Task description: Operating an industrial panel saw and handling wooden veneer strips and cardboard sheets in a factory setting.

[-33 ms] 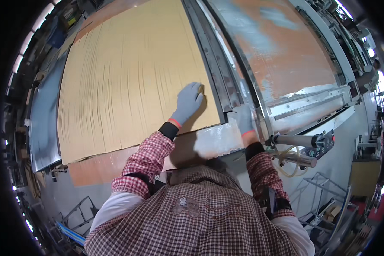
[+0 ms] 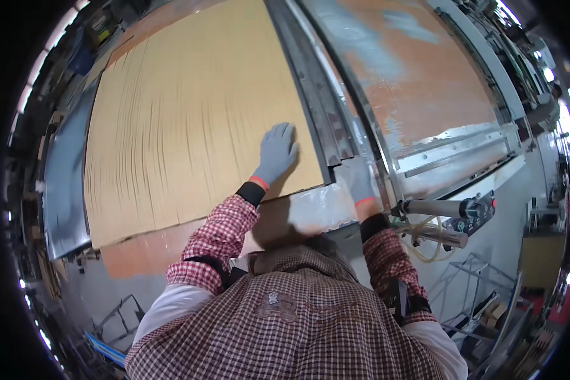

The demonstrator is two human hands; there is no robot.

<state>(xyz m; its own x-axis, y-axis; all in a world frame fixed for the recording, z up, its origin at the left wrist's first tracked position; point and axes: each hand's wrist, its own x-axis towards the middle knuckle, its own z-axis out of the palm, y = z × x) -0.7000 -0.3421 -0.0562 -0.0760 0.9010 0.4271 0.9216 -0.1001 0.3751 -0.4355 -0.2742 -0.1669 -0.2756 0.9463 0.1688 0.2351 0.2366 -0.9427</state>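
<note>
Have the gray-gloved left hand (image 2: 277,152) palm down at the broad yellow sheet (image 2: 177,126), near its right edge. Have the left fingers released, loosely extended side by side and pointing away from the body. Have the right hand (image 2: 359,180), also gloved, beside the near end of the long dark metal strips (image 2: 320,95), just past the near right corner of the sheet. Cannot tell from this view whether grasping or merely touching with the right fingers, partly washed out by glare.

See the yellow sheet lying flat but full of long creases, across the left and middle of the worktable (image 2: 133,258), alongside the strips. See a shiny gray metal plate (image 2: 68,171) to the left of the sheet, and a large orange-brown panel (image 2: 434,82) with pale bluish patches to the right. See a control box (image 2: 478,212) with a red button at lower right, next to a gray cylinder (image 2: 434,208). Wear a checked apron (image 2: 291,335) and red-checked sleeve covers (image 2: 218,228).
</note>
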